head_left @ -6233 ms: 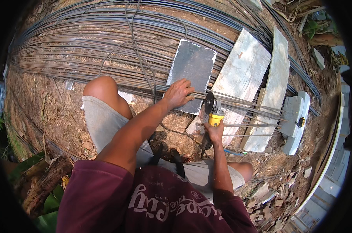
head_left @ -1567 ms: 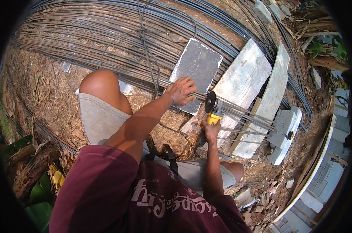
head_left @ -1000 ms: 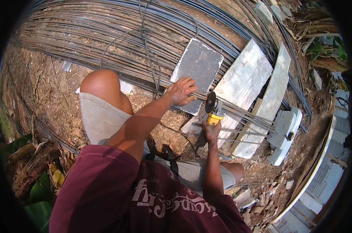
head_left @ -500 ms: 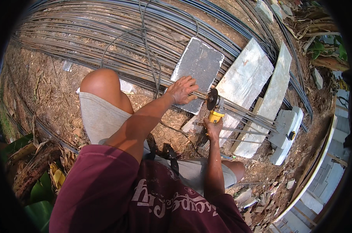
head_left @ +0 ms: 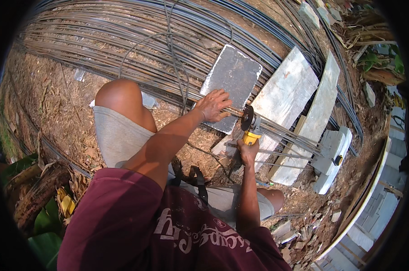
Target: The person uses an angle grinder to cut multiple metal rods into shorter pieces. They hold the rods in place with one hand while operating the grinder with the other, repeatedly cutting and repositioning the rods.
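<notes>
A rod pile (head_left: 91, 56) lies ahead of the left hand (head_left: 214, 106), palm down over a slab (head_left: 235, 72), arm (head_left: 168, 144) slanting forward-right, thumb and fingers clasping rods (head_left: 285, 130). The right hand (head_left: 248, 152), forearm (head_left: 247, 189) nearly straight ahead, wraps the grinder (head_left: 252, 137), just right of the left.

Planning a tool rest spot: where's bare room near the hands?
Bare: upper part of the dark slab, beyond the left hand; upper part of the wide pale board, between slab and narrow pale board. Crowded: around the grinder in the right hand, and where thin rods run across the boards' lower parts.
</notes>
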{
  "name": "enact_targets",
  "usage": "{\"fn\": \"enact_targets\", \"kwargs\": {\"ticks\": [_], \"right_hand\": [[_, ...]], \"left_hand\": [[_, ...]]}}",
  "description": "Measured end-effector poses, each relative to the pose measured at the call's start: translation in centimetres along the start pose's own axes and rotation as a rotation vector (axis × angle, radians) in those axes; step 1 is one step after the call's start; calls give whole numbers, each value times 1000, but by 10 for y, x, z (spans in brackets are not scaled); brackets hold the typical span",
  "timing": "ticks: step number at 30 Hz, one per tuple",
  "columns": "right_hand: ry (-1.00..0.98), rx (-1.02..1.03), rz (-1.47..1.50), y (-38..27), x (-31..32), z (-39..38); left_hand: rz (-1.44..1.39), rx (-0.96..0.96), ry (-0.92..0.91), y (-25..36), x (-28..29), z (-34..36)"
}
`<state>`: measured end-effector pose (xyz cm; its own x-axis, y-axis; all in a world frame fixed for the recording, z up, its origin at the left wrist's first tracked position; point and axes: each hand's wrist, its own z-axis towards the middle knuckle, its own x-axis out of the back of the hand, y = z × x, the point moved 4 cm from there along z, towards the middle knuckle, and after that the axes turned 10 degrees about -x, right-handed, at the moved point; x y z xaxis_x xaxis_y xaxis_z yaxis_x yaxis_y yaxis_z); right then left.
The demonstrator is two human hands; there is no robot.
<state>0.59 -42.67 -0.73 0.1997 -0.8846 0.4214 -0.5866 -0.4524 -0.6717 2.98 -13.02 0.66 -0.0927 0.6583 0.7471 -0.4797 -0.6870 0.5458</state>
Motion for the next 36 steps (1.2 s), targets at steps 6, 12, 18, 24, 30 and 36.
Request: {"fn": "enact_targets", "kwargs": {"ticks": [6,12,18,24,30,36], "right_hand": [[-4,46,34,-4,-1,-2],[19,58,3,-4,-1,1],[31,7,-12,-1,-2,2],[25,33,-37,-17,-4,-4],[18,17,-25,-17,-4,-6],[-5,-12,22,-4,-3,-9]], "left_hand": [[8,-8,22,3,3,1],[20,-11,27,1,1,0],[39,-3,25,1,1,-1],[-15,48,-50,1,1,0],[-20,55,-23,1,0,0],[16,44,26,3,0,-1]]}}
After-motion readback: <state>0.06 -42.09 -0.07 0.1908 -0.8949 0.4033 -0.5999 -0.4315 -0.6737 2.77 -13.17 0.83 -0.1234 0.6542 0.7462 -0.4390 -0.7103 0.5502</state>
